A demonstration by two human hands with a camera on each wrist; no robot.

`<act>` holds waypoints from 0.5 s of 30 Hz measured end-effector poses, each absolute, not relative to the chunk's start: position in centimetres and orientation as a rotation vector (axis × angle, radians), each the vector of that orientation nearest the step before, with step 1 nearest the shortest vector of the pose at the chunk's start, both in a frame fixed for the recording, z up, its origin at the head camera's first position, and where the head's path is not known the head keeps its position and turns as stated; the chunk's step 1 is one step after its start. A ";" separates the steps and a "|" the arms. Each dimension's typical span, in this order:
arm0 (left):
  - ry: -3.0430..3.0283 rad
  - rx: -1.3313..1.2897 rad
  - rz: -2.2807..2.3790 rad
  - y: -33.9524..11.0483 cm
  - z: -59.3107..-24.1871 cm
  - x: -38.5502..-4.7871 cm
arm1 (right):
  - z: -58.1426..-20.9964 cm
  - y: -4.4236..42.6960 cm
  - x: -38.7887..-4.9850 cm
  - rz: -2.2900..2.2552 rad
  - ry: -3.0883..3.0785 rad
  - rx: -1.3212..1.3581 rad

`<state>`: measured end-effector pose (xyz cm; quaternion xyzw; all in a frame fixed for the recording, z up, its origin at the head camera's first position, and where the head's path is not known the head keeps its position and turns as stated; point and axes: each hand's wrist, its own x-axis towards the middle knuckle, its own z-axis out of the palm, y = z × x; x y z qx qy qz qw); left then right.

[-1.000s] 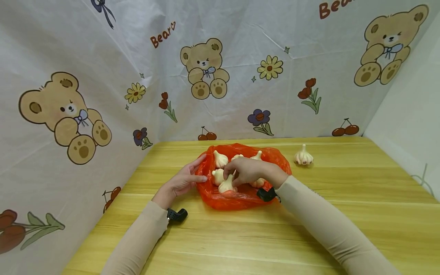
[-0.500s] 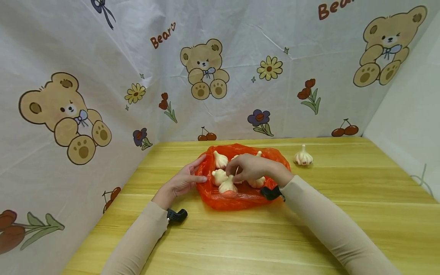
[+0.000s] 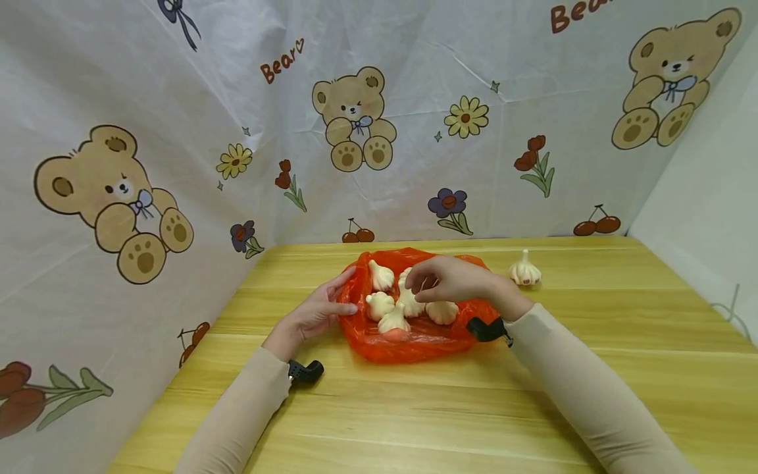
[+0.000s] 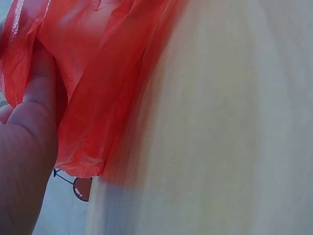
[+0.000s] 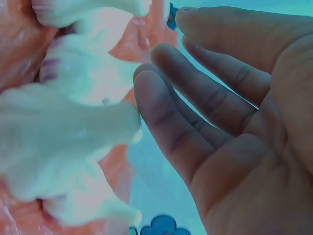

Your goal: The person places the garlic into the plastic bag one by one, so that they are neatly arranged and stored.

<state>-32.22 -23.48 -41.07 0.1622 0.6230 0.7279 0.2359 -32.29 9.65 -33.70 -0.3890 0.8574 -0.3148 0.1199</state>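
A red plastic bag [image 3: 391,352] lies open on the table, with several garlic bulbs [image 3: 393,320] inside. My left hand [image 3: 316,309] holds the bag's left rim, its thumb inside and its other fingers partly hidden behind the plastic. In the left wrist view the thumb [image 4: 41,78] goes under a fold of the bag [image 4: 93,98]. Above the bulbs hovers my right hand [image 3: 453,280], its fingers loosely bent and nothing between them. The right wrist view shows its fingertips close to the stem of one garlic bulb [image 5: 58,139]; whether they touch cannot be told.
One garlic bulb [image 3: 525,271] stands outside the bag, toward the back right of the wooden table [image 3: 379,421]. A bear-print sheet [image 3: 408,197] hangs behind and to the left. A thin cable [image 3: 733,309] shows by the right wall.
My right hand has let go of the front garlic bulb, then risen and drawn back to the right. More bulbs now show in the bag. The left hand stays on the rim.
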 end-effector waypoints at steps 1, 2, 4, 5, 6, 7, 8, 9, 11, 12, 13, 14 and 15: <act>1.707 0.446 1.997 -23.5 -41.1 -32.2 | -33.6 10.0 -32.3 -0.939 2.507 -1.124; 1.706 0.448 1.998 -23.5 -41.1 -32.2 | -33.6 10.4 -32.4 -0.952 2.514 -1.115; 1.704 0.446 2.000 -23.5 -41.0 -32.2 | -33.4 11.2 -32.5 -0.982 2.521 -1.100; 1.706 0.446 2.000 -23.5 -41.0 -32.2 | -33.3 11.6 -32.6 -1.002 2.520 -1.092; 1.708 0.445 2.000 -23.5 -41.0 -32.3 | -33.2 12.0 -32.6 -1.022 2.514 -1.083; 1.711 0.449 1.999 -23.5 -41.0 -32.3 | -33.1 12.3 -32.7 -1.040 2.511 -1.072; 1.712 0.451 1.998 -23.5 -41.0 -32.3 | -33.0 12.6 -32.8 -1.050 2.513 -1.064; 1.713 0.454 1.997 -23.5 -41.0 -32.3 | -32.9 12.9 -32.8 -1.065 2.511 -1.049; 1.718 0.457 1.994 -23.5 -41.1 -32.3 | -32.9 13.5 -32.9 -1.082 2.521 -1.015; 1.720 0.456 1.993 -23.5 -41.1 -32.3 | -32.9 13.8 -33.0 -1.091 2.524 -0.995; 1.723 0.455 1.991 -23.4 -41.1 -32.3 | -32.9 14.2 -33.0 -1.102 2.530 -0.976; 1.727 0.453 1.990 -23.5 -41.1 -32.2 | -32.9 14.5 -33.1 -1.121 2.530 -0.957; 1.730 0.449 1.990 -23.4 -41.1 -32.2 | -32.9 14.9 -33.2 -1.141 2.532 -0.934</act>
